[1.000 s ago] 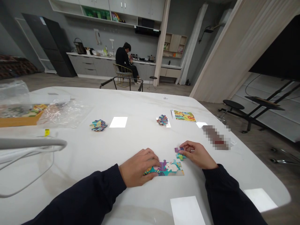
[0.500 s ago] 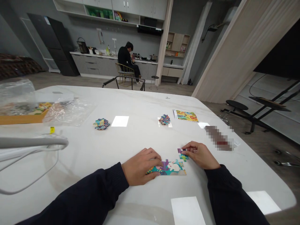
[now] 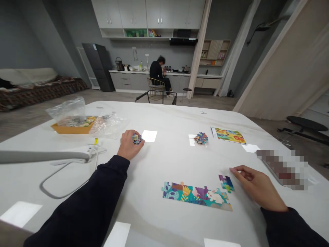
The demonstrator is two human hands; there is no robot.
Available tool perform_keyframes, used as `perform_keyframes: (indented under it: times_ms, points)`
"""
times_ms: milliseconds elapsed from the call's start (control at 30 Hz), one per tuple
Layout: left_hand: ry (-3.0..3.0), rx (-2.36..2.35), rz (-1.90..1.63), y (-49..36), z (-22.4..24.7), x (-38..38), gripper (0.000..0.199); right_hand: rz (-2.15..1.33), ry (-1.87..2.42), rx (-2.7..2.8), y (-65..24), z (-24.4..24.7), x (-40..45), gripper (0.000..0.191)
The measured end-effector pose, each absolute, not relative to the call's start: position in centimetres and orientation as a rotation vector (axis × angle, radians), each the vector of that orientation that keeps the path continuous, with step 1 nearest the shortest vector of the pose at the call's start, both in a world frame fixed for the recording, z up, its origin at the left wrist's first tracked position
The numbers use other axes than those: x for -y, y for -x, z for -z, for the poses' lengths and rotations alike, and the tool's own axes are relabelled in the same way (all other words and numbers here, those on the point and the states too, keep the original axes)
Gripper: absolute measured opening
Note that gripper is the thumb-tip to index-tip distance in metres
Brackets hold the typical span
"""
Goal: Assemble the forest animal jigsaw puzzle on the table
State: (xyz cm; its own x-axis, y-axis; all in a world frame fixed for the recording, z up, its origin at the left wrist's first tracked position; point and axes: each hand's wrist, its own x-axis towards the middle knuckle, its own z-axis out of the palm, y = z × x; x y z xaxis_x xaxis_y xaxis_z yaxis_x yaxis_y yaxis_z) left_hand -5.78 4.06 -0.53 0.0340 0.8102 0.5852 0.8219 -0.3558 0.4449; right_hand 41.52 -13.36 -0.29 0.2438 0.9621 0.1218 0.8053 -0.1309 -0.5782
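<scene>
My left hand point(image 3: 130, 144) is at the left pile of jigsaw puzzle pieces point(image 3: 137, 138), its fingers and thumb curled around the pile and partly hiding it. A joined strip of jigsaw puzzle point(image 3: 191, 193), with a white rabbit, yellow flowers and leaves, lies flat in front of me. Just above the strip's right end rests a loose purple and green puzzle piece point(image 3: 226, 183), apart from it. To the right of that piece, my right hand point(image 3: 257, 187) is open, thumb and forefinger stretched out and holding nothing. Farther back sits a second pile of puzzle pieces point(image 3: 202, 138).
A picture card point(image 3: 228, 135) lies at the right rear, with a blurred-out object point(image 3: 282, 169) nearer. On the left are an orange box point(image 3: 73, 128), crumpled clear plastic point(image 3: 108, 125) and a grey stand arm point(image 3: 46, 156) with a cable. A person point(image 3: 159, 73) sits beyond the white table point(image 3: 159, 161).
My left hand has left the strip and reached forward and left to the left pile. My right hand has let go of the loose piece and drawn right. The view has swung left.
</scene>
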Motion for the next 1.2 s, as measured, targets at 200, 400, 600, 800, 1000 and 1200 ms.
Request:
perform_keyframes:
  times_ms: [200,400,600,800,1000,1200]
  points:
    - [2.224,1.949,1.2,9.4,2.0,-5.6,0.03,-0.492,1.98,1.759,-41.9,1.0,13.1,0.06]
    - [2.279,1.977,1.224,10.5,2.1,-6.1,0.025,-0.52,2.024,1.725,-42.5,1.7,12.9,0.064]
    - [2.263,1.894,1.247,10.7,0.5,-5.7,0.029,-0.404,2.001,1.594,-42.8,1.6,12.8,0.064]
    - [2.402,1.404,1.418,3.4,-2.2,-0.8,0.038,-0.565,1.746,1.365,-38.9,-0.6,13.1,0.053]
    - [2.836,0.856,1.417,-8.2,-2.8,7.9,0.036,-1.35,1.294,1.35,-34.9,-1.2,13.6,0.054]
    - [3.038,0.754,1.288,-11.7,-2.2,11.0,0.033,-1.441,1.306,1.277,-34.6,-1.6,13.7,0.044]
